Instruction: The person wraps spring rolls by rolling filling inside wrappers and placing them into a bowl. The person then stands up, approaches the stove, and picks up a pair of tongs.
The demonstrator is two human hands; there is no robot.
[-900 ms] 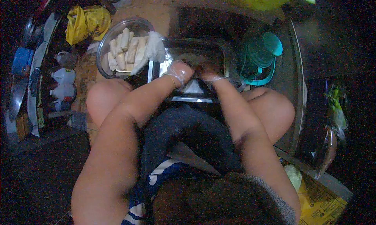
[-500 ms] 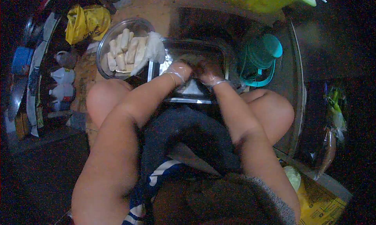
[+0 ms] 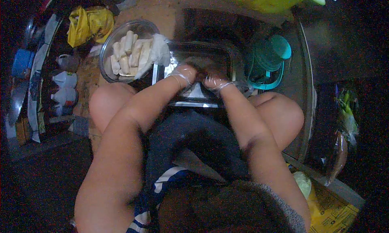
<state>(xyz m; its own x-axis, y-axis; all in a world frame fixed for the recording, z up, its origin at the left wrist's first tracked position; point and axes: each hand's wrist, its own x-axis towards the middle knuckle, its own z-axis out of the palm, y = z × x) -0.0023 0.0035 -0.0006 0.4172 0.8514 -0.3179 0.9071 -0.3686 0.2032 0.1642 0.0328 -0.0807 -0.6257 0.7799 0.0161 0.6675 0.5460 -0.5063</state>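
My left hand (image 3: pixel 187 73) and my right hand (image 3: pixel 214 76), both in clear plastic gloves, are close together over a shiny rectangular metal tray (image 3: pixel 197 105). Their fingertips almost meet near the tray's middle. The fingers are lost in shadow, so I cannot make out whether they hold anything. Left of the tray stands a round metal bowl (image 3: pixel 106 72) with several pale wrapped rolls (image 3: pixel 129 42) in it. A crumpled white cloth or wrapper (image 3: pixel 160 50) hangs over the bowl's right rim and touches the tray's corner.
Right of the tray is a teal pitcher or pail (image 3: pixel 272 56) with a handle. A yellow plastic bag (image 3: pixel 90 25) lies at the back left, near white bottles (image 3: pixel 65 89). At the top right is a yellow-green basin (image 3: pixel 265 1). Wrapped green vegetables (image 3: pixel 347 111) lie far right.
My hands stay over the tray; the right hand has shifted slightly, its glove cuff sitting a little differently. The bowl, rolls and pitcher have not moved.
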